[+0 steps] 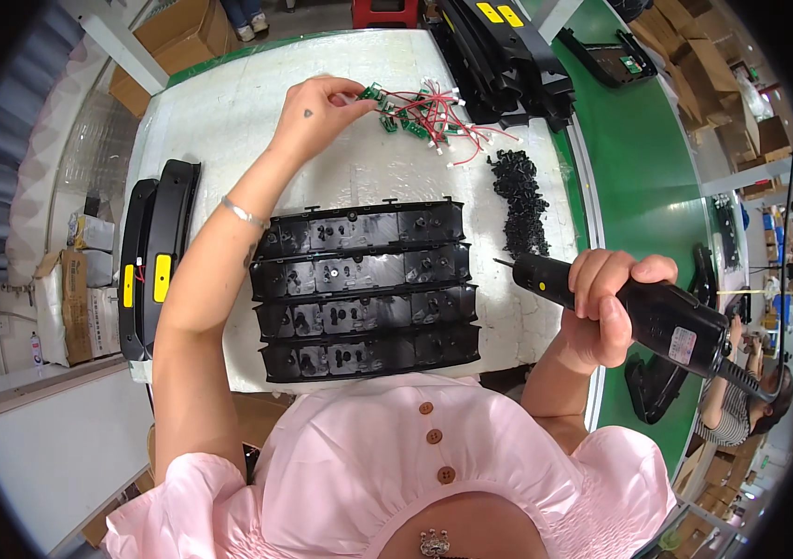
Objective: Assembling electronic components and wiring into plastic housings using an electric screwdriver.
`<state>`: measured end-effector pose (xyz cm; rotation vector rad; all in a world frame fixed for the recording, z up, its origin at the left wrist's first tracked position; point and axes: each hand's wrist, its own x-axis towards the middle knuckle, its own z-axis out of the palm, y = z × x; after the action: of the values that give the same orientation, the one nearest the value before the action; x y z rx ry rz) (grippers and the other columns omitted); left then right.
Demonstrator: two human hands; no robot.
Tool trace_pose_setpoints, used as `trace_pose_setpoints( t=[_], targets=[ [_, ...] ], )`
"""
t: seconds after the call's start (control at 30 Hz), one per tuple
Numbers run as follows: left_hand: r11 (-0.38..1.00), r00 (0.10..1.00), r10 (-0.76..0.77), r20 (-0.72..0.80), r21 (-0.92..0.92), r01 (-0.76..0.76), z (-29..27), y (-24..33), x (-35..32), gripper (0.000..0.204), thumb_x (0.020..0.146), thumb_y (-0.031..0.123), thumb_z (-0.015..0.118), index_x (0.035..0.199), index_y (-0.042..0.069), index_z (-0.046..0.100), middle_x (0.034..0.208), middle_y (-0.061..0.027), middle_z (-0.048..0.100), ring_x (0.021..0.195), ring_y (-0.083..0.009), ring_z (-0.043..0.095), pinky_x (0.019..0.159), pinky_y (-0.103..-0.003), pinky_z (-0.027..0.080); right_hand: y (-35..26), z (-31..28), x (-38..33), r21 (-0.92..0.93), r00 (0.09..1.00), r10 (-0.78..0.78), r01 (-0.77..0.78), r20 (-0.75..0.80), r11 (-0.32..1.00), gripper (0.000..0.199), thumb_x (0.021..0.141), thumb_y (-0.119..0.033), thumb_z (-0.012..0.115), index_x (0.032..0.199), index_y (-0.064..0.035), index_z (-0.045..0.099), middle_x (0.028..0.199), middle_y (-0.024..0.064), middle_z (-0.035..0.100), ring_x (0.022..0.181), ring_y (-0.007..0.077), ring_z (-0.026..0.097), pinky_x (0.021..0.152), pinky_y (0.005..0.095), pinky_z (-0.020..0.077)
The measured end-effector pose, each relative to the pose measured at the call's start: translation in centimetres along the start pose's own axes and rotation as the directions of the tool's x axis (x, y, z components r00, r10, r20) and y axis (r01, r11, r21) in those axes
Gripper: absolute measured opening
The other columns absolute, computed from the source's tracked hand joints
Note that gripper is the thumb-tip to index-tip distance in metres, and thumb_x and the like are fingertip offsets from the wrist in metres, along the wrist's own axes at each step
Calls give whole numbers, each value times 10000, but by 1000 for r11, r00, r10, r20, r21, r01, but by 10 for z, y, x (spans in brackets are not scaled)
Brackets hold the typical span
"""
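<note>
Working at a white-covered table [229, 112], over four lined-up long black plastic housings [369, 273]. Gripping a black cylindrical electric screwdriver [662, 315] beside them in the tightly curled right hand [601, 303]. Pinching a small green circuit board [371, 91] in the nearly closed left hand [317, 115] (beside tangled red wires [434, 115]).

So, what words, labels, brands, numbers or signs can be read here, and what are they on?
None that I can quote:
White label on the black electric screwdriver in the right hand: print too small to read.
Yellow labels on the long black housings at left: marks too small.
Yellow stickers on the black parts at the top: too small as well.
</note>
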<state>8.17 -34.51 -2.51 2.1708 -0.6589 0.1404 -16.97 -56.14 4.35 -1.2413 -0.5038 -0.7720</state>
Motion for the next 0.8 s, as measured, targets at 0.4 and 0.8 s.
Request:
trace_pose_setpoints(
  t=[0.4,0.8],
  targets=[
    [784,663,606,-440,189,-591,-32,96,-5,123,779,2,686,897,-26,664,807,-103,672,713,-136,647,638,-231,521,-21,9,-8,-62,1000,5,-3,21,998,352,785,-73,547,1121,-77,440,600,-6,420,490,98,383,529,260,325],
    [891,989,11,150,-450,58,-65,71,-171,278,786,-25,673,1060,12,645,949,-80,665,811,-126,637,752,-227,515,-32,9,-25,80,980,92,-108,177,991,409,791,-114,512,1196,-148,460,619,-50,411,535,81,410,588,252,330]
  ],
)
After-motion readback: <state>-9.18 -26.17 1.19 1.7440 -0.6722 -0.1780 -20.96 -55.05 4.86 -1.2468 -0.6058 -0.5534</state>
